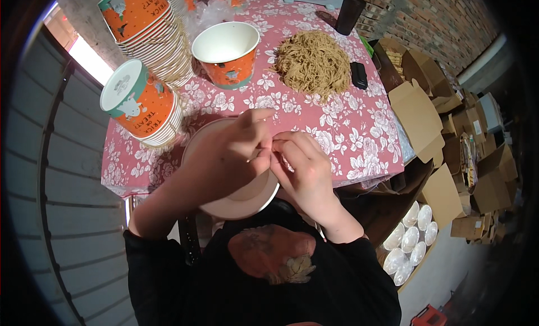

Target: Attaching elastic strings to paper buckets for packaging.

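Observation:
My left hand (pixel 244 143) and my right hand (pixel 303 163) meet at the upper right part of a paper bucket's rim. Both are closed in a pinch, fingertips close together; whatever they pinch is too small and hidden to make out. My left index finger sticks out above the pinch. The bucket (pixel 233 207) sits at the table's near edge, its pale inside facing me, and my left hand and forearm hide much of it. Further back on the table are a loose heap of tan twine cords (pixel 314 65) and an upright orange-and-green paper bucket (pixel 227 59) with a white inside.
On the left stand a short stack of upside-down printed buckets (pixel 143 101) and a taller stack (pixel 149 34). A small black case (pixel 358 75) and a dark cup (pixel 350 14) are at the right. Cardboard boxes (pixel 415 118) and a box of clear-wrapped round items (pixel 410 239) stand beyond.

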The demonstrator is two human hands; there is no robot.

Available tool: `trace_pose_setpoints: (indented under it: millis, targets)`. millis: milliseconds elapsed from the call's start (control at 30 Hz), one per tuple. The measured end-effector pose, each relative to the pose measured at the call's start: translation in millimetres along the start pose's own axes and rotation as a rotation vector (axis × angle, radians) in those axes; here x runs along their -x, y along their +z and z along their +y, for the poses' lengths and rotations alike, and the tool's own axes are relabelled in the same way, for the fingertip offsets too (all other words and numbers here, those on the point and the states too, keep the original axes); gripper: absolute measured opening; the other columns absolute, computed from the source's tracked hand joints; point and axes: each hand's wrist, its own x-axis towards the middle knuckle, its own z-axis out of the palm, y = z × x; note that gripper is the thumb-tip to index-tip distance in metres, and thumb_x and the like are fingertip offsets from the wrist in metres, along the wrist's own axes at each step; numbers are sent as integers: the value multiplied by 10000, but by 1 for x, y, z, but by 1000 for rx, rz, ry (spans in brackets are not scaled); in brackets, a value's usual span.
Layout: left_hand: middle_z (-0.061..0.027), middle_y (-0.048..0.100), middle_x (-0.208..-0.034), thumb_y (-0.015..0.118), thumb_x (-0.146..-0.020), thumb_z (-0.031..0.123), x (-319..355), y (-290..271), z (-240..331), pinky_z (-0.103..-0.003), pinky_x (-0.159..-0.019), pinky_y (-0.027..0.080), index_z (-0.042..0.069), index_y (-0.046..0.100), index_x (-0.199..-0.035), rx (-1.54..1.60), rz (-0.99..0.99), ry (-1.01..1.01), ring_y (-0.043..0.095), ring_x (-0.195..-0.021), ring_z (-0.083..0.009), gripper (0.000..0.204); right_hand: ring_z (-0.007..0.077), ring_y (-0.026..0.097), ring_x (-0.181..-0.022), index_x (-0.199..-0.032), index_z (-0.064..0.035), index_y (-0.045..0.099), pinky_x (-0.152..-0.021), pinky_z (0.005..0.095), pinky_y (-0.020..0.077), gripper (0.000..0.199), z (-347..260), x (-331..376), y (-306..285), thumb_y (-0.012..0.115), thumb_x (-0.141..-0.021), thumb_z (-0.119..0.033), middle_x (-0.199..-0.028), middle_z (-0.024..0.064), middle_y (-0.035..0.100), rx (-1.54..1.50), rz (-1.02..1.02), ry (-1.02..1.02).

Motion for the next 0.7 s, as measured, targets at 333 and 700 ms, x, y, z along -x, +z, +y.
trace_pose_setpoints:
  millis: [333, 700]
  targets:
    - [-120, 744, -956, 710, -872, 56, -24, -11, -27, -344, -754, 551, 23, 724, -1088, 256, -318, -125, 716, -829, -264, 219, 281, 682, -872, -935, -12, 704, -730, 369, 558, 166, 8, 2, -8, 785, -792, 9, -1007, 101, 706, -44, -2, -30]
    - [-75, 696, -873, 684, -939, 127, -10, -33, -19, -344, -815, 532, 40, 614, -978, 606, -347, -136, 686, -852, -223, 118, 314, 684, -913, -957, 8, 672, -752, 391, 575, 160, 14, 1, -14, 752, -818, 2, -1024, 120, 675, -26, -64, -15]
